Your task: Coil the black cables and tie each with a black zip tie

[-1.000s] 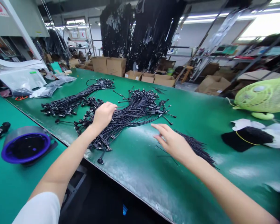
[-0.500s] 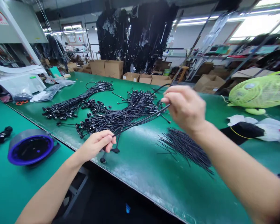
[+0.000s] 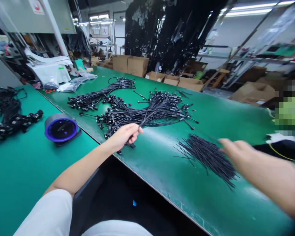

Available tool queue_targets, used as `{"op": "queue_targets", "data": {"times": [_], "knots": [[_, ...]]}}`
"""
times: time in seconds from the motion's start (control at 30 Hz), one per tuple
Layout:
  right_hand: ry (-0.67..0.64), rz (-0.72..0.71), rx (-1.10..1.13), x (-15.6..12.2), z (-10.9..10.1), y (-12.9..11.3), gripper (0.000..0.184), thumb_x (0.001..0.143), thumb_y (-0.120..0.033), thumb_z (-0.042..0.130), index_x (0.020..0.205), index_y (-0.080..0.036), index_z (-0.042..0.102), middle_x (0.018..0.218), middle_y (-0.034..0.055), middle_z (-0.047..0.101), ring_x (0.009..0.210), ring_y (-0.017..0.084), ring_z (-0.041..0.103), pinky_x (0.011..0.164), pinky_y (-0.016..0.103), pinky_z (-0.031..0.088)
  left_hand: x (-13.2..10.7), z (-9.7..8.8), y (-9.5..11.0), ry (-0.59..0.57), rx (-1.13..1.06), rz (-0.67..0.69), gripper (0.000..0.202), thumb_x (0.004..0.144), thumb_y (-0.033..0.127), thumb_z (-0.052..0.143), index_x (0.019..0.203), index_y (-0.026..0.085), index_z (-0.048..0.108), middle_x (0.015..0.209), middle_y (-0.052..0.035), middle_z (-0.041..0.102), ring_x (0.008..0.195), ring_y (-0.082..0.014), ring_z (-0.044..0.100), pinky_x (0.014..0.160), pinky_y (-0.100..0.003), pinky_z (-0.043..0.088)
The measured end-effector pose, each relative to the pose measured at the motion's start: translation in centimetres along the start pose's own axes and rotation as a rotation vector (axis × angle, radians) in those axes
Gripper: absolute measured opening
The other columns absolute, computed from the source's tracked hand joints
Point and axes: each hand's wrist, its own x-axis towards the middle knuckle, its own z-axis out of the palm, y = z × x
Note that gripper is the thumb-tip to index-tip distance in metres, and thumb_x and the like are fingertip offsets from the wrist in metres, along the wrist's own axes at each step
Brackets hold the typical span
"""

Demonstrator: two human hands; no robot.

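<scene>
Near the table's front edge, my left hand [image 3: 129,133] is closed on a thin black cable [image 3: 147,118], which slants up and away over the pile. Just behind that hand lies a big pile of black cables [image 3: 137,115] with small connectors at their ends. My right hand [image 3: 238,152] is off to the right, smeared by motion, beside a bundle of short black tubes or wires [image 3: 207,157]. A faint dark streak shows by its fingertips, and whether it holds anything cannot be made out.
Another cable bundle [image 3: 105,93] lies farther back. On the left are a purple-rimmed round container [image 3: 61,129] and more black cables with connectors [image 3: 12,121]. Cardboard boxes [image 3: 137,65] stand behind the table [image 3: 162,167]. A black roll [image 3: 282,149] lies at the right.
My right hand has moved down and to the right, off the cable's raised far part, toward the short bundle. My left hand keeps its grip. The view has swung left.
</scene>
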Motion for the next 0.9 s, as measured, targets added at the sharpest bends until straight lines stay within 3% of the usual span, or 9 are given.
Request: {"op": "queue_targets", "data": {"times": [0.1,0.17,0.23,0.33,0.4,0.47,0.57,0.73,0.9], "knots": [[-0.187,-0.221,0.074,-2.1,-0.9,-4.1,0.035,0.097,-0.019,0.029,0.093,-0.02,0.065,0.077,0.0072,0.064,0.046,0.012,0.054,0.037,0.027,0.029,-0.6,3.8,-2.1,-0.126,0.467,0.092,0.03,0.09,0.04,0.052,0.1,0.017,0.069,0.065,0.0024,0.047,0.057,-0.0112,0.043,0.058,-0.023,0.039],[-0.246,-0.249,0.121,-1.7,-1.5,-6.8,0.03,0.099,-0.021,0.034,0.094,-0.019,0.063,0.073,0.0027,0.061,0.054,0.012,0.058,0.043,0.025,0.032,-1.5,6.1,-2.7,-0.281,0.638,0.187,0.029,0.089,0.036,0.055,0.111,0.022,0.068,0.083,-0.0013,0.055,0.076,-0.0154,0.052,0.076,-0.027,0.043],[-0.229,-0.207,0.099,-0.3,-1.9,-7.9,0.029,0.1,-0.029,0.037,0.089,-0.019,0.062,0.071,0.0013,0.058,0.058,0.012,0.059,0.045,0.025,0.032,-2.3,7.7,-2.8,-0.422,0.649,0.216,0.026,0.09,0.034,0.054,0.108,0.023,0.069,0.094,-0.0038,0.056,0.091,-0.0182,0.053,0.088,-0.029,0.041],[-0.198,-0.091,0.079,1.2,-1.9,-5.8,0.034,0.099,-0.042,0.041,0.088,-0.018,0.062,0.077,0.0028,0.062,0.068,0.015,0.062,0.05,0.026,0.035,-3.0,8.2,-2.4,-0.475,0.449,0.113,0.025,0.093,0.033,0.05,0.09,0.018,0.069,0.089,-0.005,0.057,0.091,-0.0174,0.053,0.087,-0.03,0.041],[-0.207,-0.022,0.135,0.8,-1.3,-3.2,0.033,0.099,-0.044,0.041,0.096,-0.019,0.063,0.087,0.0039,0.067,0.078,0.017,0.064,0.058,0.026,0.041,-3.0,7.3,-2.3,-0.441,0.142,-0.056,0.027,0.094,0.035,0.051,0.084,0.015,0.066,0.069,-0.0003,0.051,0.068,-0.0123,0.051,0.071,-0.026,0.043],[-0.193,0.059,0.207,-0.6,-0.3,-0.7,0.032,0.099,-0.042,0.04,0.103,-0.02,0.063,0.097,0.0048,0.069,0.086,0.018,0.065,0.068,0.027,0.046,-2.6,5.6,-2.1,-0.324,-0.214,-0.189,0.026,0.094,0.034,0.052,0.087,0.013,0.065,0.054,0.0072,0.035,0.046,-0.0054,0.034,0.052,-0.019,0.035],[-0.16,0.134,0.302,-3.7,1.7,0.8,0.032,0.1,-0.038,0.039,0.106,-0.019,0.064,0.097,0.0062,0.069,0.085,0.018,0.065,0.074,0.028,0.048,-2.1,3.0,-1.6,-0.08,-0.574,-0.221,0.025,0.095,0.026,0.051,0.096,0.006,0.065,0.052,0.0107,0.026,0.038,-0.0006,0.02,0.042,-0.014,0.026],[-0.086,0.01,0.101,-7.0,3.4,-2.1,0.031,0.099,-0.023,0.038,0.115,-0.013,0.062,0.072,0.0036,0.059,0.061,0.015,0.056,0.057,0.027,0.04,-1.9,2.0,-0.7,-0.017,-0.831,-0.28,0.026,0.098,0.021,0.045,0.105,0.003,0.062,0.059,0.0072,0.039,0.039,0.0009,0.035,0.04,-0.011,0.03],[0.021,-0.199,-0.021,-7.0,2.3,-6.3,0.023,0.097,-0.018,0.044,0.106,-0.01,0.063,0.067,0.0025,0.057,0.057,0.014,0.051,0.056,0.03,0.034,-0.7,3.9,-1.3,0.114,-0.634,-0.125,0.021,0.094,0.025,0.054,0.088,0.007,0.064,0.054,0.0061,0.044,0.04,-0.001,0.04,0.041,-0.012,0.032]]}}
